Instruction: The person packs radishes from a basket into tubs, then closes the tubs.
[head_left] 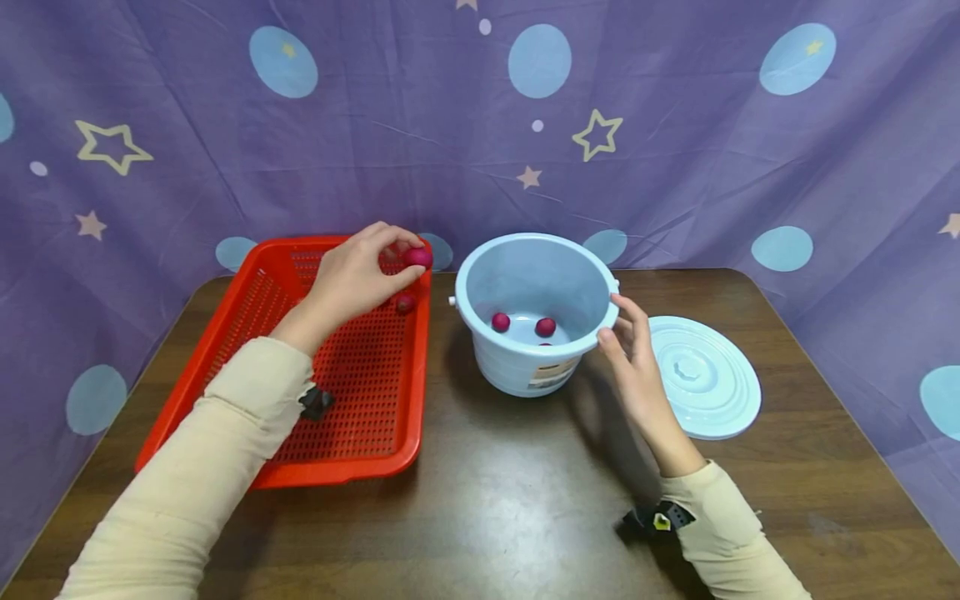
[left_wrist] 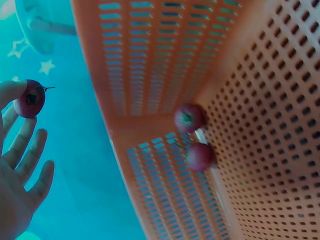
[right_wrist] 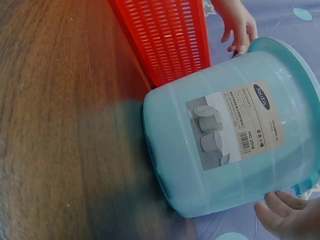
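Observation:
My left hand (head_left: pixel 360 271) pinches a round magenta-red radish (head_left: pixel 418 257) between thumb and fingertips, over the far right corner of a red slotted basket (head_left: pixel 417 400). In the left wrist view that radish (left_wrist: pixel 31 99) shows a dark end and a thin stalk. Two more radishes (left_wrist: pixel 189 118) lie inside the basket against its wall. To the right stands a light blue bucket (head_left: pixel 498 367) with a few radishes (head_left: pixel 545 327) on its bottom. My right hand (head_left: pixel 636 367) holds the bucket's right rim, thumb on the near side; in the right wrist view its fingertips (right_wrist: pixel 272 212) meet the bucket's side.
A light blue round lid (head_left: pixel 712 383) lies on the brown wooden table (head_left: pixel 480 517), right of the bucket. Behind the table hangs a purple curtain (head_left: pixel 420 125) with stars and dots. The bucket carries a paper label (right_wrist: pixel 235 125). The basket stands close to the bucket's left.

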